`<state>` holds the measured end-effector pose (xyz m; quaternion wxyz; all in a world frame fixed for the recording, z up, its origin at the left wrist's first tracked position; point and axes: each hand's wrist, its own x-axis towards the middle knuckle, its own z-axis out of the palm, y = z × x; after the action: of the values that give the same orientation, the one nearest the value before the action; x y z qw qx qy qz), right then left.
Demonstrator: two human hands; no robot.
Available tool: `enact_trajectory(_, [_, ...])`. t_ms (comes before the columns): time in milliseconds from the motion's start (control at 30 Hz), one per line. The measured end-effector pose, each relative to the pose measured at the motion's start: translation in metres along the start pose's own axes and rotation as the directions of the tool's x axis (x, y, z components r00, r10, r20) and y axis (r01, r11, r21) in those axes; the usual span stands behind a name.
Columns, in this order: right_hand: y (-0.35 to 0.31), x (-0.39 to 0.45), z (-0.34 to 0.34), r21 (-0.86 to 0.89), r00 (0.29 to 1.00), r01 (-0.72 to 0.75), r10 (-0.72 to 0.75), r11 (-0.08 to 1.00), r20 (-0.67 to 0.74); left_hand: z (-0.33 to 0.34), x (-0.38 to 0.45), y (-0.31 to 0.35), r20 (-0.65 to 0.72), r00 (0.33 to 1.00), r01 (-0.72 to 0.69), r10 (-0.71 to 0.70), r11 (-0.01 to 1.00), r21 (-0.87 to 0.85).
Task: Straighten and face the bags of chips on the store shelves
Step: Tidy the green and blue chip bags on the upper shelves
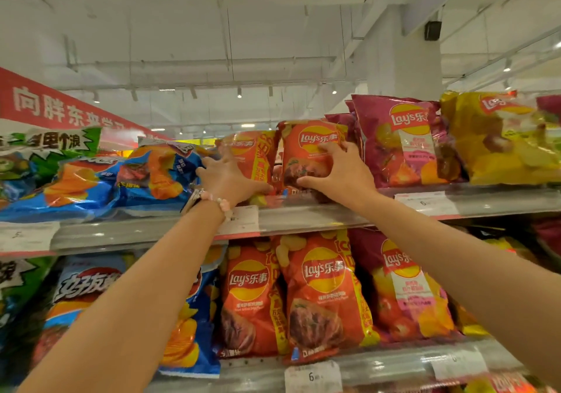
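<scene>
Red chip bag (306,153) gripped upright by right hand (340,174) on top shelf (303,215).

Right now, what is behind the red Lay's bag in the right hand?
Behind the red Lay's bag held by the right hand, only a dark-red bag edge shows at its upper right; the rest is covered.

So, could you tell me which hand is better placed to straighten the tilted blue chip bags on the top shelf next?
Left, probably. The left hand rests beside the tilted blue chip bags, fingers spread, while the right hand grips the upright orange Lay's bag further right.
</scene>
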<state>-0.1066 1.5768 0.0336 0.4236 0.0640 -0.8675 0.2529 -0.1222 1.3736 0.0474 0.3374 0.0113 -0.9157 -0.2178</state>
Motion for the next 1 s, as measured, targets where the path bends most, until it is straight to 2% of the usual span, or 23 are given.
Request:
enact_trajectory(167, [0.006,-0.003,0.006,-0.028,0.998,0.043,-0.043,0.999,-0.035,0.008,-0.008,0.015,-0.111,0.992,0.068,-0.06,0.995,0.074])
enact_trajectory(333, [0.007,0.003,0.001,-0.04,0.995,0.076,-0.073,0.996,0.066,0.01,-0.013,0.01,-0.155,0.988,0.029,-0.021,0.998,0.051])
enact_trajectory(433, [0.012,0.004,-0.001,-0.019,0.995,0.075,-0.073,0.997,0.062,0.011,-0.013,0.008,-0.186,0.982,-0.011,0.02,0.999,0.051])
enact_trajectory(567, [0.013,0.005,0.001,-0.058,0.997,0.07,-0.068,0.996,0.033,0.013,-0.013,0.007,-0.194,0.98,-0.058,0.053,0.998,-0.02])
enact_trajectory(767, [0.012,0.005,0.003,-0.105,0.993,0.102,-0.096,0.989,0.065,0.01,-0.01,0.006,-0.137,0.989,-0.046,0.047,0.999,0.01])
enact_trajectory(867, [0.011,0.001,0.002,-0.083,0.996,0.087,-0.086,0.993,0.015,0.01,-0.011,0.006,-0.136,0.989,-0.06,0.058,0.998,-0.005])
enact_trajectory(933, [0.008,-0.003,0.001,-0.134,0.988,0.13,-0.14,0.982,-0.063,0.009,-0.011,0.006,-0.15,0.986,-0.076,0.071,0.997,-0.025])
enact_trajectory(1000, [0.005,-0.005,0.0,-0.181,0.976,0.184,-0.202,0.966,-0.085,0.008,-0.01,0.006,-0.144,0.985,-0.106,0.1,0.994,-0.034])
